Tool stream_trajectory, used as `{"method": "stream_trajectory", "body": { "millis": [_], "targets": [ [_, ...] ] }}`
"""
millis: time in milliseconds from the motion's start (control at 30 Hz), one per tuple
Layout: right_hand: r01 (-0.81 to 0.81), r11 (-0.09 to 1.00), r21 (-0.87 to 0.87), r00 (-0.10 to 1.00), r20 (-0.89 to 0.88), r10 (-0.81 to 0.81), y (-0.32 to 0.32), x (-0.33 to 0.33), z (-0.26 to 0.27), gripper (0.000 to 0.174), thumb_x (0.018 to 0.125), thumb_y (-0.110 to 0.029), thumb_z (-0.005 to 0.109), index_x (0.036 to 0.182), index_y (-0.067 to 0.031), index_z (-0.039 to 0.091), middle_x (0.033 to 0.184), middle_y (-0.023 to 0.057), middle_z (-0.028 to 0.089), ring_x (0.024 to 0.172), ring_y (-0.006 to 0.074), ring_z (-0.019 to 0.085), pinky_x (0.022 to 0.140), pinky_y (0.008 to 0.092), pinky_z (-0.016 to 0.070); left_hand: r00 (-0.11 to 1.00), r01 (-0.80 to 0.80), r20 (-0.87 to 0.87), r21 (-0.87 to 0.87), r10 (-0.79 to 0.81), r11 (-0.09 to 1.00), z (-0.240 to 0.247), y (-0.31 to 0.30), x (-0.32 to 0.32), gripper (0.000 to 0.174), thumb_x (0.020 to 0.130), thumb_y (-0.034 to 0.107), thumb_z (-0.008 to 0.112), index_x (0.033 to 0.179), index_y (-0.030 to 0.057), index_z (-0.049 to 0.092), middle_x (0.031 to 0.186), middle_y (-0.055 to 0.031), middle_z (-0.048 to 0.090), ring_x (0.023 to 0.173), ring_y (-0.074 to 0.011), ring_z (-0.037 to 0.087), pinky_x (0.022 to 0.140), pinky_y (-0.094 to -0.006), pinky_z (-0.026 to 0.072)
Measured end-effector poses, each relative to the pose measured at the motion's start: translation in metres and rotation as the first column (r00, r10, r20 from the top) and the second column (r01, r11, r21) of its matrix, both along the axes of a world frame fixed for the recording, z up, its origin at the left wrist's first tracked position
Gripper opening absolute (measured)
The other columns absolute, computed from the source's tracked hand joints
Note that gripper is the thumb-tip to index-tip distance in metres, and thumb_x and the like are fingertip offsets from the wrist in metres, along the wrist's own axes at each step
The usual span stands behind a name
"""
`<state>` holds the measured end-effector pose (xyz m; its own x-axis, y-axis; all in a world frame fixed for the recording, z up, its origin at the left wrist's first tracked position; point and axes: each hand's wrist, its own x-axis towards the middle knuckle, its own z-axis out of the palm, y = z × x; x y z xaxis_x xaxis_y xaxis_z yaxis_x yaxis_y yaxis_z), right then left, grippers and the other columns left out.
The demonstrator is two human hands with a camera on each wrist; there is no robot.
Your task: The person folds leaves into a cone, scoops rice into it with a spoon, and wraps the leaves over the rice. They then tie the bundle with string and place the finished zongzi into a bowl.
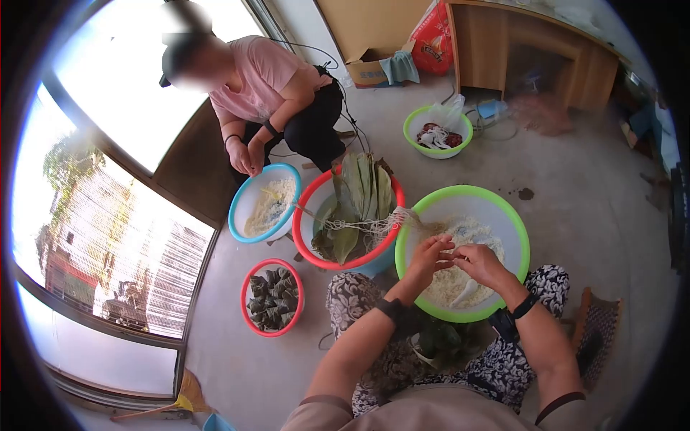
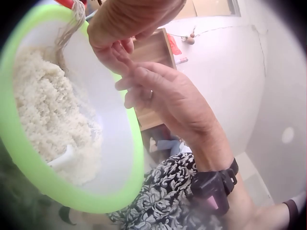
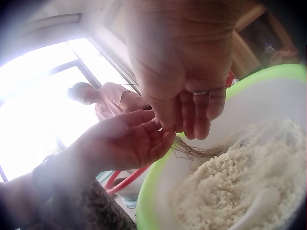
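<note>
Left hand (image 1: 428, 260) and right hand (image 1: 484, 264) touch, gripping nothing visible, over likely soft, sticky white rice (image 1: 441, 290), scoopable at the lime-rimmed plastic basin's (image 1: 524, 248) near edge.

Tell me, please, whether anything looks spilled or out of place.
Yes: a dark spot stands out on the grey floor beside the large green-rimmed basin, possibly a spill; of what, I cannot tell.

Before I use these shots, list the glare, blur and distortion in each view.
Head: strong fisheye curve with a black border, window blown out white, person in pink blurred at the head. Left wrist: dark corners, murky blur at lower left. Right wrist: glare washes out the left side, hazing the left forearm; right hand in shade, white spoon soft.
</note>
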<state>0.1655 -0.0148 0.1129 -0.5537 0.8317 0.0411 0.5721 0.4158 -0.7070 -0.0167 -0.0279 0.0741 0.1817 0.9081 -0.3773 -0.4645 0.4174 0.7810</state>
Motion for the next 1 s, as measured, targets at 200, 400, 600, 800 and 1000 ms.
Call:
{"method": "stream_trajectory", "body": {
  "millis": [200,400,600,800,1000],
  "targets": [
    [-0.048,0.999,-0.015,0.997,0.061,0.049,-0.024,0.014,-0.014,0.019,0.084,-0.019,0.061,0.093,-0.0025,0.065,0.089,0.0183,0.066,0.084,0.0363,0.064,0.073,0.0437,0.0502,1.000,0.011,-0.021,0.072,-0.009,0.997,-0.017,0.001,-0.002,0.029,0.096,0.023,0.055,0.119,0.0061,0.055,0.105,-0.0074,0.063,0.085,-0.0180,0.065,0.076,-0.0328,0.0542],
    [-0.025,0.997,0.079,0.999,-0.029,0.027,0.007,0.004,-0.005,0.020,0.082,-0.018,0.062,0.095,-0.0031,0.065,0.089,0.0181,0.066,0.086,0.0360,0.064,0.074,0.0437,0.0499,0.966,0.034,-0.259,0.120,-0.002,0.992,-0.024,0.006,-0.005,0.027,0.096,0.022,0.055,0.115,0.0049,0.059,0.103,-0.0060,0.064,0.081,-0.0150,0.065,0.070,-0.0313,0.0552],
    [-0.013,0.999,0.041,0.998,-0.057,0.015,0.000,0.010,-0.014,0.019,0.083,-0.018,0.060,0.093,-0.0033,0.066,0.085,0.0163,0.066,0.081,0.0343,0.064,0.072,0.0410,0.0499,0.425,0.159,-0.807,0.513,0.410,0.844,-0.026,0.018,-0.056,0.027,0.089,0.024,0.061,0.103,0.0016,0.068,0.090,-0.0169,0.069,0.082,-0.0265,0.067,0.075,-0.0361,0.0508],
    [-0.031,0.999,0.013,0.997,-0.075,0.032,0.003,0.013,-0.019,0.018,0.082,-0.018,0.060,0.089,-0.0028,0.065,0.081,0.0150,0.066,0.076,0.0316,0.064,0.070,0.0394,0.0495,-0.232,0.166,-0.939,0.217,0.252,0.962,-0.018,0.021,-0.124,0.042,0.085,0.045,0.060,0.109,0.0135,0.070,0.128,-0.0182,0.055,0.121,-0.0358,0.048,0.098,-0.0486,0.0407],
    [-0.026,0.999,-0.018,0.997,-0.079,0.025,0.005,0.017,-0.023,0.019,0.083,-0.017,0.062,0.093,-0.0017,0.065,0.082,0.0144,0.067,0.077,0.0280,0.065,0.072,0.0366,0.0494,-0.233,0.030,-0.964,-0.137,-0.126,0.990,-0.019,0.017,-0.152,0.053,0.085,0.055,0.055,0.116,0.0143,0.068,0.132,-0.0163,0.054,0.124,-0.0361,0.047,0.101,-0.0502,0.0355]
  ]
}}
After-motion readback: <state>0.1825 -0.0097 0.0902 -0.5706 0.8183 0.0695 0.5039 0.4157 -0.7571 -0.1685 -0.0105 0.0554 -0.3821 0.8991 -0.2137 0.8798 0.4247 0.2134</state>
